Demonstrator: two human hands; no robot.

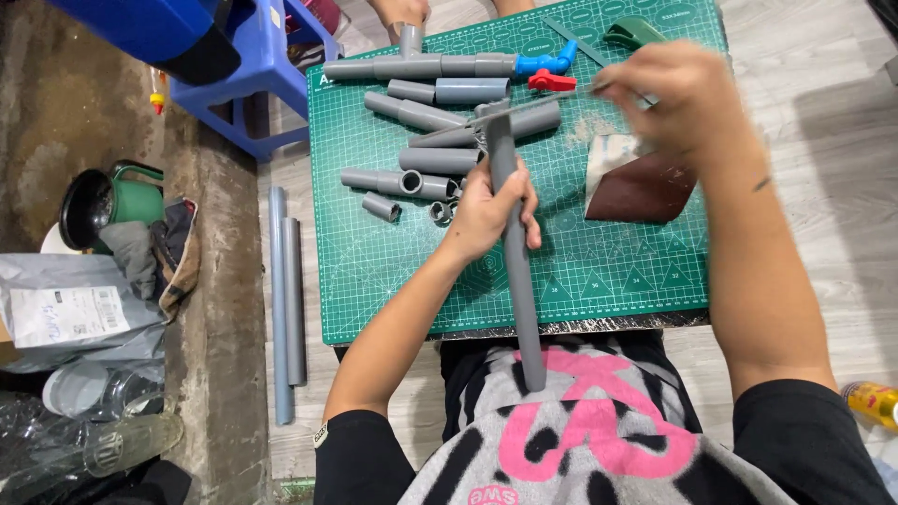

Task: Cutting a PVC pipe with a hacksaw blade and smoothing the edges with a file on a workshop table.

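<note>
One green gridded cutting mat (599,271) covers the desk. One blue plastic valve with a red handle (550,67) lies upper centre. Two long grey plastic pipes (286,309) lie on the floor, lower left.

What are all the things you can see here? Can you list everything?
Cutting mat: one, green, on the table under the work.
Long pipe: one, grey, held upright-slanted from the lap to the mat.
Loose pipe pieces: several, grey, lying on the mat's far left part.
Joined pipe run: one, grey, along the mat's far edge.
Valve: one, blue with red handle, at the end of that run.
Sandpaper sheet: one, brown and white, right on the mat.
Floor pipes: two, grey, left of the table.
Stool: one, blue, top left.
Kettle: one, green, far left.
Left hand: gripping the long pipe.
Right hand: blurred, holding a thin tool at the pipe's top.
</note>
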